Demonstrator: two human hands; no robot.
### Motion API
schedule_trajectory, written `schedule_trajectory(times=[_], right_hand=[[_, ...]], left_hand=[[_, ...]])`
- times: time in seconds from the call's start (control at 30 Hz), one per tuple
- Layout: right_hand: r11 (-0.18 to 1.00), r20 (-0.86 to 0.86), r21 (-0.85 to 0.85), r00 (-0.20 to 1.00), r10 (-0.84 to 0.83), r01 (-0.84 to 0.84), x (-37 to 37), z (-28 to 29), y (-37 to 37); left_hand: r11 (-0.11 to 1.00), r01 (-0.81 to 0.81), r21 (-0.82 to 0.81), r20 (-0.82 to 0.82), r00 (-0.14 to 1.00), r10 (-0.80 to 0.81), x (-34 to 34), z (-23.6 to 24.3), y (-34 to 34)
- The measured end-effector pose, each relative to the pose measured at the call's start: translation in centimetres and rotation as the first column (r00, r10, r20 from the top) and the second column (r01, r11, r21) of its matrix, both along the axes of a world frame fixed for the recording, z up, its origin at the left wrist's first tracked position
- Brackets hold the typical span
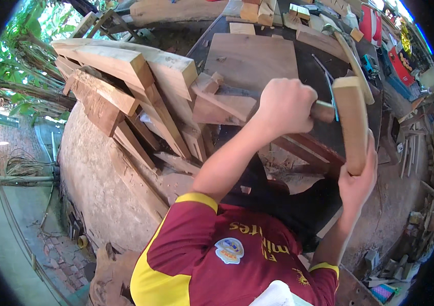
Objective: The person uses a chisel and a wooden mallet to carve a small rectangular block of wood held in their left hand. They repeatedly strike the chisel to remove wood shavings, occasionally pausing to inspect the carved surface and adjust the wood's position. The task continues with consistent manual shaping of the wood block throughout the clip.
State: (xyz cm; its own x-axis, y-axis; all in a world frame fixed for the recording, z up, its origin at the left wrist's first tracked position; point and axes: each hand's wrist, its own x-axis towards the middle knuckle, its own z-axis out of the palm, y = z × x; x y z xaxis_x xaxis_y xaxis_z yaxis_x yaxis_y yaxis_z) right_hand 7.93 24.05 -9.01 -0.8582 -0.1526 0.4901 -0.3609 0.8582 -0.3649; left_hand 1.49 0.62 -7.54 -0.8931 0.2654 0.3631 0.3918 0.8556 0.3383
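Note:
My left hand point(288, 104) is closed in a fist round a wooden-handled tool point(323, 111), whose round handle end sticks out toward the right. A thin blue-edged strip point(336, 104) lies between that handle and a smooth, slightly curved wooden piece point(350, 120). Whether the strip belongs to the tool I cannot tell. The wooden piece stands nearly upright, and my right hand point(360, 178) grips its lower end, thumb on the near side. Behind them is a dark workbench point(311, 71) with a flat brown board point(252, 58) on it.
Several thick pale beams point(120, 61) lean at the left, close to my left forearm. Offcuts point(263, 13) and a long curved strip of wood point(355, 66) lie on the bench. A red crate-like thing point(400, 66) is at the far right.

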Motion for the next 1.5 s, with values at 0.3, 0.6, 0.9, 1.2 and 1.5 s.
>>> schedule_trajectory(times=[0.3,0.6,0.9,1.2,1.5], right_hand=[[0.592,0.031,-0.793,0.981,-0.191,0.141,3.9,-7.2,0.8],[0.436,0.165,-0.899,0.953,0.254,0.039,9.1,-18.7,-2.0],[0.620,0.286,-0.785,0.877,0.385,-0.016,7.3,-17.8,-1.8],[0.721,0.325,-0.689,0.859,0.396,-0.072,7.2,-18.8,-1.3],[0.736,0.407,-0.673,0.796,0.448,-0.070,7.4,-19.1,-0.4]], left_hand=[[1.000,0.002,0.020,-0.042,0.999,-0.001,0.6,-0.2,0.3],[0.747,0.134,0.651,-0.460,0.853,0.248,0.2,5.4,-3.6],[0.475,0.057,0.878,-0.281,0.865,0.416,4.6,10.4,-9.6],[0.735,-0.672,0.089,0.046,0.740,0.671,7.0,3.5,-9.1],[0.663,-0.734,0.144,-0.116,0.653,0.748,5.8,-0.6,-9.7]])
